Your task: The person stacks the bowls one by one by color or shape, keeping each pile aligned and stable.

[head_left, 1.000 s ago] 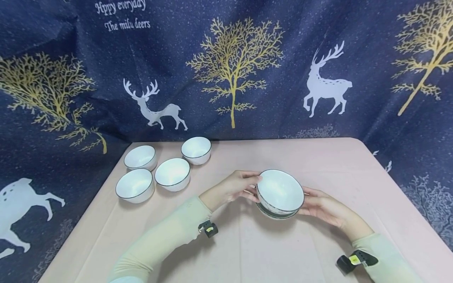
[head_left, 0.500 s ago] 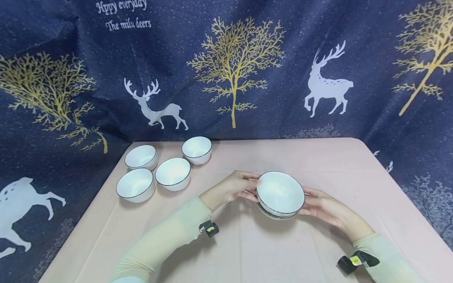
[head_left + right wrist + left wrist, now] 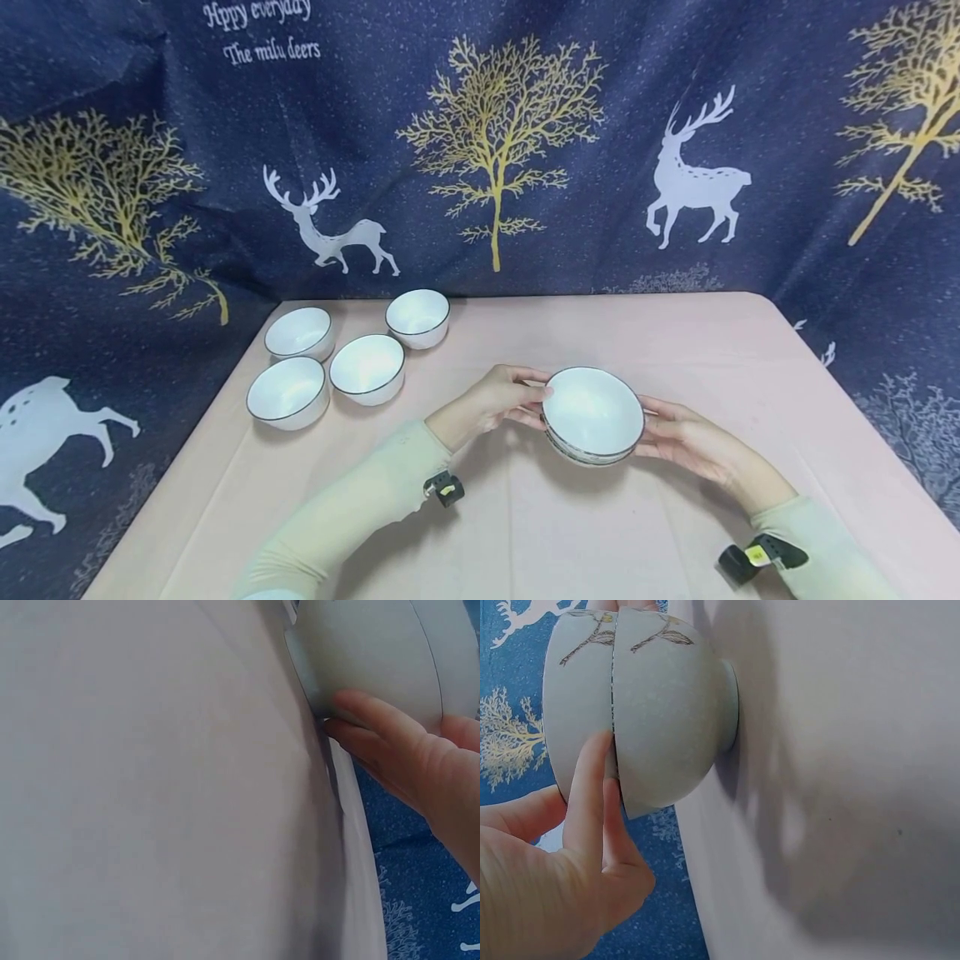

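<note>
Two white bowls are stacked on the table, one nested in the other. The upper bowl (image 3: 592,412) opens towards me and has a dark rim. Below it the lower bowl (image 3: 667,720) shows a branch pattern and stands on its foot. My left hand (image 3: 506,400) pinches the upper bowl at its left edge, thumb at the rim and fingers against the outer wall. On the other side my right hand (image 3: 682,437) holds the lower bowl, its fingers (image 3: 375,716) along the wall near the foot. Its thumb is partly cut off in the right wrist view.
Several white bowls stand apart at the table's left: a front one (image 3: 287,393), one beside it (image 3: 367,369), a back-left one (image 3: 298,333) and a far one (image 3: 417,318). A pink cloth (image 3: 570,533) covers the table. A dark blue deer-print curtain (image 3: 360,100) hangs behind.
The upper bowl has sunk down into the lower bowl, closing the gap between their rims. My left hand has lowered slightly with it; my right hand has barely moved.
</note>
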`<state>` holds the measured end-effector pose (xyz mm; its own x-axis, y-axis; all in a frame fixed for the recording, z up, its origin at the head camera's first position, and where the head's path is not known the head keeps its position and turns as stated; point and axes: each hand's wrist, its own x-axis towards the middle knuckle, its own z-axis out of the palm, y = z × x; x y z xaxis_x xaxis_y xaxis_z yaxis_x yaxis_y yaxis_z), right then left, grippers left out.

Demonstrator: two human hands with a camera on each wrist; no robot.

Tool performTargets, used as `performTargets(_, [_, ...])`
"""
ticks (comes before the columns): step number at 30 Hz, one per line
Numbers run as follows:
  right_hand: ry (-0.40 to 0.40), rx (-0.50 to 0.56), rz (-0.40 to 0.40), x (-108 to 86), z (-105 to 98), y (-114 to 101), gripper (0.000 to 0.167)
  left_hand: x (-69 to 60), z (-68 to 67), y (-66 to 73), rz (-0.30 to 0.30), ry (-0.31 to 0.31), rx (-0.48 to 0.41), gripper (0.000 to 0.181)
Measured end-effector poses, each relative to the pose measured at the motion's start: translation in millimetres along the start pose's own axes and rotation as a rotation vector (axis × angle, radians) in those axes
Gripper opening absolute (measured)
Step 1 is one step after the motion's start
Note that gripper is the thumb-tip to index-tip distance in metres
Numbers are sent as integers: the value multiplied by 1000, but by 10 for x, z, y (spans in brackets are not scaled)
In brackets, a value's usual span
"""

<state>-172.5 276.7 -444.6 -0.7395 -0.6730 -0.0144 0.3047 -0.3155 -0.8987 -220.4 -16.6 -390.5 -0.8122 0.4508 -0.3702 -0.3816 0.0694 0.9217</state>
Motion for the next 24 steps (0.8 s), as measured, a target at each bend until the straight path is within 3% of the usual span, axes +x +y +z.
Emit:
performTargets(13, [3, -1, -2, -13, 12, -8, 69, 17, -2, -22, 6, 30, 33, 36])
performTargets(24, [-37, 42, -12, 5, 43, -28, 58, 21, 1, -46, 8, 45, 70, 37])
